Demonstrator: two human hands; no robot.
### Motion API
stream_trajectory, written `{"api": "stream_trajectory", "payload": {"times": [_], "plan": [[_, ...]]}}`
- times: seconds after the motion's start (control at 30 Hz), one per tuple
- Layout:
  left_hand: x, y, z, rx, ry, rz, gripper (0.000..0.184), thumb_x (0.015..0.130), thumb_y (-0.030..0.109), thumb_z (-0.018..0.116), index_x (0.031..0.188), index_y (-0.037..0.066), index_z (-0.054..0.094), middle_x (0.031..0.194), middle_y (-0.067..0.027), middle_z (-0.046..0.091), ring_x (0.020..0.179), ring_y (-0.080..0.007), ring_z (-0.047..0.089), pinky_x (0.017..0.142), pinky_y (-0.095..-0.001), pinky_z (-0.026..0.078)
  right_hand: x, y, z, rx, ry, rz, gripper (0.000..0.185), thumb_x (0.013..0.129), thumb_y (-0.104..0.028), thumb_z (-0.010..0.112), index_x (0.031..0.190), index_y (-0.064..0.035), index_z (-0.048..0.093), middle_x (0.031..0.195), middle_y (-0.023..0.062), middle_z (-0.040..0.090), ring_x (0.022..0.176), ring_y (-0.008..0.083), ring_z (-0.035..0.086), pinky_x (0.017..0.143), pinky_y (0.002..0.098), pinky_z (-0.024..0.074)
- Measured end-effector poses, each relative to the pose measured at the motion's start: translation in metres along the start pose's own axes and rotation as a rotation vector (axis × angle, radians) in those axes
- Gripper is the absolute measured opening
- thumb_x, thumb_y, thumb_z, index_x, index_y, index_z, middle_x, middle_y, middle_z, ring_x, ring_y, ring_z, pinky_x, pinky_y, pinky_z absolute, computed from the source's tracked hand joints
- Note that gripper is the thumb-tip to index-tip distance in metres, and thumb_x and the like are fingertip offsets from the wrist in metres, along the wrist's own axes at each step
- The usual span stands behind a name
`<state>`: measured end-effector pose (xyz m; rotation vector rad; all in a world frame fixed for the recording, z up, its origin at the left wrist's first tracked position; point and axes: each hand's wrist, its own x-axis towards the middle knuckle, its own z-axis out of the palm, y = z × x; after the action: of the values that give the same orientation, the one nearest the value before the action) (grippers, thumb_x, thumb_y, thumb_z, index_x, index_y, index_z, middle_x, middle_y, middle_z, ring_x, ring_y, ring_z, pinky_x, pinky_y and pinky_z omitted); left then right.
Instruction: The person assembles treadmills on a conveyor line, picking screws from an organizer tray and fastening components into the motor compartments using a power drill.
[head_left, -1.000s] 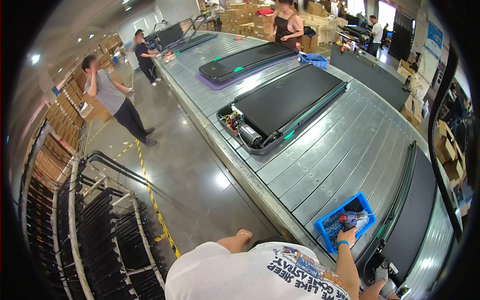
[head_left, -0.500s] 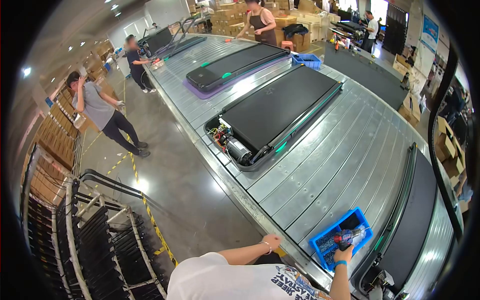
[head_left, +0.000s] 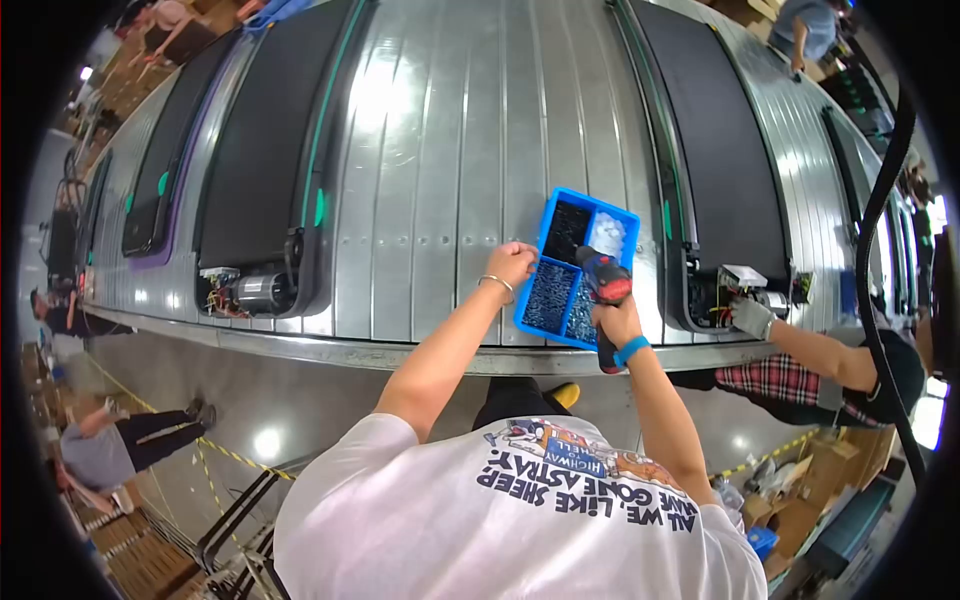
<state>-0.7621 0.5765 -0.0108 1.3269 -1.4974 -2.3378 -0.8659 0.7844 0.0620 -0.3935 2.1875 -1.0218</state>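
A blue divided tray (head_left: 541, 324) lies on the slatted metal table near its front edge. Black parts, white pieces and many small screws (head_left: 549, 296) fill its compartments. My right hand (head_left: 618, 320) is wrapped round the handle of a red and black power drill (head_left: 606, 278), held over the tray's right side. At the tray's left rim is my left hand (head_left: 511, 264), its fingers closed together; what they hold, if anything, is too small to tell.
Treadmill decks with exposed motors lie to the left (head_left: 264, 150) and right (head_left: 716, 140) on the table (head_left: 440, 180). A co-worker's gloved hand (head_left: 752, 317) touches the right deck's motor end. Another person (head_left: 100, 450) stands on the floor at left. A black cable hangs at right.
The view has turned to face the table squarely. My left hand has moved from beside the table edge to the tray's left rim. The drill stays in my right hand over the tray.
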Motion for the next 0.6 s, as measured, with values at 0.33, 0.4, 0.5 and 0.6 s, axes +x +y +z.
{"api": "stream_trajectory", "payload": {"times": [0.33, 0.4, 0.5, 0.6], "plan": [[0.033, -0.004, 0.045, -0.333, -0.025, -0.172, 0.023, 0.087, 0.005, 0.052, 0.108, -0.006, 0.054, 0.098, -0.0195, 0.063, 0.089, -0.0302, 0.065, 0.081, -0.0431, 0.057, -0.027, 0.021, -0.028, 0.079, 0.043, -0.017, 0.027, 0.062, -0.009, 0.063, 0.088, -0.0006, 0.060, 0.071, 0.0109, 0.062, 0.061, 0.0236, 0.061, 0.060, 0.0358, 0.0495], [0.039, 0.011, 0.056, -0.331, -0.046, -0.319, 0.023, 0.088, 0.006, 0.054, 0.107, -0.006, 0.054, 0.098, -0.0200, 0.062, 0.089, -0.0310, 0.065, 0.080, -0.0436, 0.056, -0.035, 0.023, -0.034, 0.041, 0.040, -0.085, 0.035, 0.064, -0.008, 0.065, 0.098, -0.0013, 0.058, 0.079, 0.0101, 0.062, 0.065, 0.0218, 0.061, 0.062, 0.0355, 0.0497], [0.052, 0.012, 0.064, -0.354, -0.161, -0.411, 0.019, 0.090, 0.005, 0.054, 0.106, -0.005, 0.055, 0.095, -0.0174, 0.063, 0.088, -0.0286, 0.065, 0.078, -0.0410, 0.057, -0.051, 0.010, -0.045, 0.169, -0.064, 0.013, 0.034, 0.064, -0.008, 0.065, 0.098, -0.0006, 0.058, 0.080, 0.0102, 0.062, 0.072, 0.0221, 0.062, 0.067, 0.0356, 0.0502], [0.057, 0.003, 0.068, -0.281, -0.226, -0.271, 0.018, 0.092, 0.002, 0.050, 0.107, -0.002, 0.058, 0.092, -0.0122, 0.064, 0.084, -0.0219, 0.064, 0.076, -0.0342, 0.056, -0.058, 0.017, -0.046, 0.088, -0.008, -0.039, 0.037, 0.064, -0.011, 0.067, 0.099, -0.0008, 0.059, 0.083, 0.0125, 0.063, 0.077, 0.0263, 0.062, 0.072, 0.0370, 0.0500]]}}
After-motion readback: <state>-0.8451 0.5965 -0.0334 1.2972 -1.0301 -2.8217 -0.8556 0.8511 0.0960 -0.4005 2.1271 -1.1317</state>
